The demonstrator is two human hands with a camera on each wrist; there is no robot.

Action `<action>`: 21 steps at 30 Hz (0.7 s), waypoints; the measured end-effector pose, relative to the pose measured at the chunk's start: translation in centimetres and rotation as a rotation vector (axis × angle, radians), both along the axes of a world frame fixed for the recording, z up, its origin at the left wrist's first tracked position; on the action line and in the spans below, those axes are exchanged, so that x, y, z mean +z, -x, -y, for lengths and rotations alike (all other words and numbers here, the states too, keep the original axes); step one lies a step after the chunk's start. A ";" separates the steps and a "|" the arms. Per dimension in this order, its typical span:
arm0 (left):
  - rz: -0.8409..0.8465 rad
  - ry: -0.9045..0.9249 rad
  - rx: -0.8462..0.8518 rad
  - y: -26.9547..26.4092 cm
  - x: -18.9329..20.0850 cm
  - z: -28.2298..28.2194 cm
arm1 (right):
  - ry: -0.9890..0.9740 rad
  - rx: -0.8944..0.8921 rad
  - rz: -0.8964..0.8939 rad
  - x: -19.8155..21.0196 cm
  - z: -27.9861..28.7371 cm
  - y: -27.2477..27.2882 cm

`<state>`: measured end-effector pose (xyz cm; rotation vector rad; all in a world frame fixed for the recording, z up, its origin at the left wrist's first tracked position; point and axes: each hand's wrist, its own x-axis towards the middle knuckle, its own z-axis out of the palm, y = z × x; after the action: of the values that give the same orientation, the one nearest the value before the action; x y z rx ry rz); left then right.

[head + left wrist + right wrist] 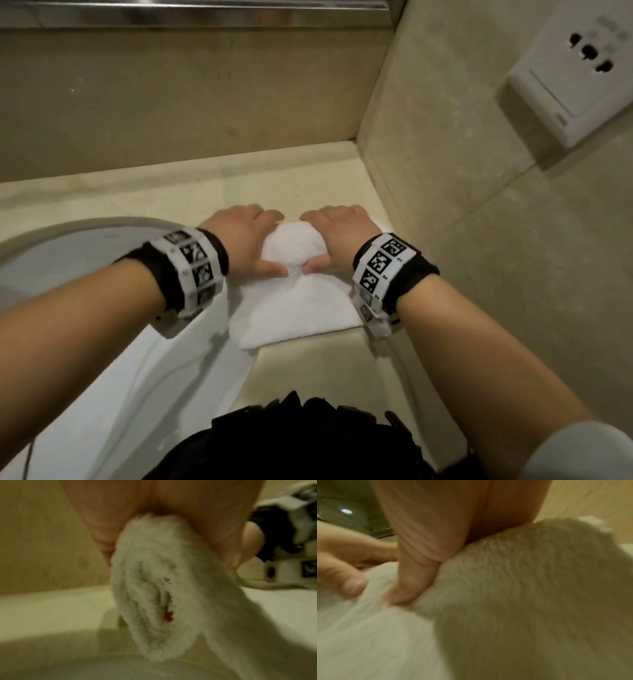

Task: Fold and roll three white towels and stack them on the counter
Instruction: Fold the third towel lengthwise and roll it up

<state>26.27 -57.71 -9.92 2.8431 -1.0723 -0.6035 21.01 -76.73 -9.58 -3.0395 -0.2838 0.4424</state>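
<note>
White terry towel on the beige table beside the sink basin, far end rolled into a thick, fluffy coil, spiral layers showing at its left end, near part lying flat and unrolled, a small red mark inside the roll

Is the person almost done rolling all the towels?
Not yet. Both hands, left hand and right hand, grip one white towel, half rolled on the counter; its near part lies flat. No finished rolls or stack are in view.
</note>
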 end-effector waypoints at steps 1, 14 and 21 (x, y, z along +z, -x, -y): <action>0.185 -0.016 -0.048 0.6 -0.3 -0.1 | -0.020 -0.031 0.077 -0.2 0.0 0.3; -0.352 0.052 0.032 -0.8 -0.3 -0.8 | 0.031 0.042 0.037 -0.4 1.0 2.7; 0.164 -0.005 -0.117 2.1 -0.4 -1.6 | 0.027 0.042 -0.250 1.8 1.6 -0.8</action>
<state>24.17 -56.11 -10.30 2.8924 -1.2698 -0.3842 21.78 -78.36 -7.79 -2.9639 -0.3299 0.8260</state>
